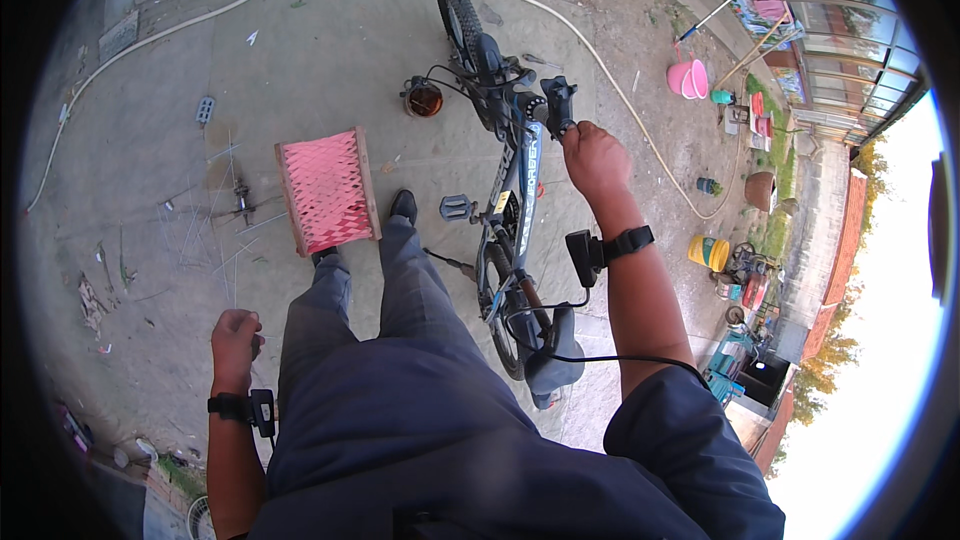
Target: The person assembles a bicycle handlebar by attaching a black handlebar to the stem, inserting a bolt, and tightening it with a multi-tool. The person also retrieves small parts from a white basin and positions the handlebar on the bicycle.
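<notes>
Apparently, the fingers of the right hand [602,162] are clamped on one end of the handlebar [559,100], though their tips are hidden, while those of the left hand [235,338] curl inward well away from it; whether they meet the palm cannot be told, and nothing shows in them. The bicycle [523,195] stands on the concrete ground [350,50] at the person's right, its saddle [550,370] nearest the body and a pedal [457,207] jutting toward one shoe [403,204]. With only one hand steering, the front wheel [459,18] could swing and tip the frame if that grasp slackened, or the pedal could knock a shin. A stool with pink webbing [327,190] sits close before the feet, easy to trip over; farther left, loose spokes [228,240] lie scattered around a hub [241,200] and might jab a tyre, and the pale hose [640,130] passing the front wheel could jolt it if rolled over
</notes>
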A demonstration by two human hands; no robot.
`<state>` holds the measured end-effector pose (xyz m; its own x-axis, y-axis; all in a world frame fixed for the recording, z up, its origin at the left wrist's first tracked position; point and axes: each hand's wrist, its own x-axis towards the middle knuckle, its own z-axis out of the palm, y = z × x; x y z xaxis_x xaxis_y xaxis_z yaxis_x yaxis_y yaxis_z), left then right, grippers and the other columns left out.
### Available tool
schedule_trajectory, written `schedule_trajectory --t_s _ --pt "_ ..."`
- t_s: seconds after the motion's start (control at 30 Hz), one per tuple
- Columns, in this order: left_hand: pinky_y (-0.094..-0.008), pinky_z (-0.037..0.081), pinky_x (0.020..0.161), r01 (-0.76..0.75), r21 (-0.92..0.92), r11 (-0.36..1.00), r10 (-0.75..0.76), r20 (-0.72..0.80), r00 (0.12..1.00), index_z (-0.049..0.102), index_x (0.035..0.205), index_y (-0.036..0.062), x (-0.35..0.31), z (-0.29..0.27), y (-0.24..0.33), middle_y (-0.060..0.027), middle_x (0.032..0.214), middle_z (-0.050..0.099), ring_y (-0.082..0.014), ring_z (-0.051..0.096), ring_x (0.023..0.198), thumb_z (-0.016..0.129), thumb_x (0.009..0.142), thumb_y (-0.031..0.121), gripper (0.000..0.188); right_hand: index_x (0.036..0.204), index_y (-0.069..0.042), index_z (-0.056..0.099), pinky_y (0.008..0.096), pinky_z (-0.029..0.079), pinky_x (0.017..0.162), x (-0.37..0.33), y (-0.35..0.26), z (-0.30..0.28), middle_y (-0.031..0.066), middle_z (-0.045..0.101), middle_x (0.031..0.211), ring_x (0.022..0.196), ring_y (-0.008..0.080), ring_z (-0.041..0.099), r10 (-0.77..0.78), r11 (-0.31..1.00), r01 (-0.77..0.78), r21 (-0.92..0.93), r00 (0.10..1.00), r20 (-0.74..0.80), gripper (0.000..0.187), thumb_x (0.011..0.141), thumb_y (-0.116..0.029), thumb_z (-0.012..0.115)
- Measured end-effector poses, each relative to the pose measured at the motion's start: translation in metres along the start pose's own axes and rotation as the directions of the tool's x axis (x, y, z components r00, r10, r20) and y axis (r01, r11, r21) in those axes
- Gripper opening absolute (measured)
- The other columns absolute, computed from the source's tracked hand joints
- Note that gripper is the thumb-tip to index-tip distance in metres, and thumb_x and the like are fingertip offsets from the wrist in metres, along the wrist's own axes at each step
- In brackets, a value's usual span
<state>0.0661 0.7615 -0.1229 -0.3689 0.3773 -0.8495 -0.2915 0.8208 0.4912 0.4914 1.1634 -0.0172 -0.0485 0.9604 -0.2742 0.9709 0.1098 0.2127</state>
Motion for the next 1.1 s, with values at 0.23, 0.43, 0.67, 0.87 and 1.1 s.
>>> schedule_trajectory --t_s 0.23,0.43,0.67,0.87,1.1 --pt "-0.0257 0.041 0.051 -0.002 0.037 0.999 0.003 -0.025 1.000 0.061 0.101 0.0057 0.002 -0.004 -0.003 -0.0035 0.082 0.062 -0.0112 0.057 0.060 0.066 0.095 0.020 0.017 0.097 -0.005 0.065 0.0511 0.056 0.077 -0.007 -0.004 -0.003 0.0181 0.072 0.097 0.088 0.0384 0.071 -0.069 0.998 0.068 -0.017 0.995 -0.078 0.034 0.097 -0.034 0.047" --pt "-0.0254 0.041 0.051 0.000 0.014 1.000 0.001 -0.022 1.000 0.061 0.101 0.0057 0.000 -0.002 -0.001 -0.0032 0.082 0.062 -0.0113 0.057 0.061 0.066 0.095 0.020 0.017 0.097 -0.005 0.065 0.0508 0.056 0.077 -0.003 -0.006 -0.007 0.0178 0.072 0.098 0.088 0.0378 0.071 -0.016 1.000 0.016 -0.015 1.000 0.013 0.034 0.097 -0.034 0.046" --pt "-0.0253 0.041 0.052 -0.008 0.021 1.000 0.008 -0.017 1.000 0.060 0.101 0.0057 0.001 -0.006 0.000 -0.0032 0.083 0.061 -0.0113 0.057 0.062 0.066 0.095 0.020 0.016 0.096 -0.007 0.067 0.0508 0.056 0.078 -0.007 -0.009 -0.009 0.0175 0.073 0.095 0.090 0.0371 0.071 -0.025 0.999 0.024 -0.028 0.999 -0.031 0.035 0.098 -0.034 0.045" --pt "-0.0254 0.040 0.051 -0.007 0.000 1.000 0.007 -0.012 1.000 0.060 0.102 0.0054 0.003 -0.006 0.002 -0.0037 0.082 0.061 -0.0118 0.057 0.061 0.066 0.095 0.020 0.017 0.097 -0.004 0.067 0.0535 0.053 0.082 0.005 0.007 0.009 0.0230 0.070 0.100 0.093 0.0430 0.068 0.021 0.985 -0.014 0.170 0.999 -0.038 0.041 0.099 -0.037 0.043" --pt "-0.0258 0.043 0.052 -0.101 0.073 0.992 0.099 0.023 0.995 0.060 0.101 0.0040 0.015 -0.017 0.016 -0.0035 0.081 0.062 -0.0116 0.058 0.059 0.067 0.094 0.020 0.018 0.094 -0.001 0.066 0.0545 0.050 0.085 -0.035 0.066 0.052 0.0275 0.068 0.101 0.099 0.0474 0.063 0.239 0.826 -0.226 0.516 0.970 0.041 0.047 0.099 -0.044 0.046"
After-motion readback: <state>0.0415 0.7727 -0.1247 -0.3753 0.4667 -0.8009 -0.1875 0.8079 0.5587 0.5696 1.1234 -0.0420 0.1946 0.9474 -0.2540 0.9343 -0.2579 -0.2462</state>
